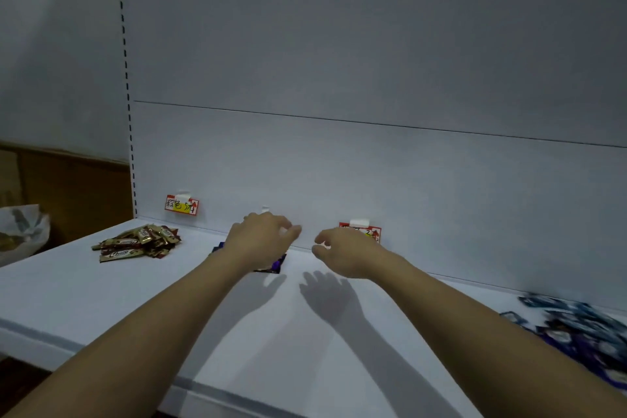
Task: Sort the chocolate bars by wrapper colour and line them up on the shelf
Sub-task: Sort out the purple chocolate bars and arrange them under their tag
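A heap of brown and gold chocolate bars [139, 243] lies at the back left of the white shelf [101, 299]. Dark purple bars [271, 265] lie in the middle, mostly hidden under my left hand [261, 237], which hovers just above them with loosely curled fingers and holds nothing. My right hand [346, 253] hangs above the bare shelf a little to the right, fingers relaxed and empty. A blurred pile of blue and purple bars [583, 332] spreads over the shelf's right end.
Red and yellow paper labels are taped to the back panel: one [181, 205] behind the brown heap, one [368, 231] behind my right hand. A white plastic bag [20, 231] sits off the shelf's left end. The slotted upright [127, 95] runs up the left.
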### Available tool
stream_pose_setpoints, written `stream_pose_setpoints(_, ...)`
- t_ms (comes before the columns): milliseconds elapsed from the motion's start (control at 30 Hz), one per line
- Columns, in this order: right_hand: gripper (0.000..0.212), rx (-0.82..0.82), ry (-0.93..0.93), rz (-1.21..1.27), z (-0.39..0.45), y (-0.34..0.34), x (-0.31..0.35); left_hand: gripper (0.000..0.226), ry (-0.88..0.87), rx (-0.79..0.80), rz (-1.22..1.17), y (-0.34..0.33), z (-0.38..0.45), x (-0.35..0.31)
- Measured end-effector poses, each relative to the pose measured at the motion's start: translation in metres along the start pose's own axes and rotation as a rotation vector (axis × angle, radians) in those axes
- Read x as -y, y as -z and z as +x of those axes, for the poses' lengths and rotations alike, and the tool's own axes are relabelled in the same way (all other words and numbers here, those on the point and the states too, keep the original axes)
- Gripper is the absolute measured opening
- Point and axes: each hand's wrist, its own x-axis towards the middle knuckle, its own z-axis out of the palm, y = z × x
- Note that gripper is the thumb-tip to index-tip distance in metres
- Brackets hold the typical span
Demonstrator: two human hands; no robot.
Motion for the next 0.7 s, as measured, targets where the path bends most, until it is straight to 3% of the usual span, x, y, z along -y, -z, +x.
stream_pose_setpoints(433,0.049,0.056,-0.313,-0.014,-0.168,0.074,-0.149,0.059,-0.249,0.242,-0.071,-0.058,-0.046,-0.196)
stream_pose_setpoints(700,0.033,-0.181,-0.555,0.142,-0.226,0.049,-0.307,0.047,-0.336,0.412,-0.175,-0.141,-0.03,-0.31)
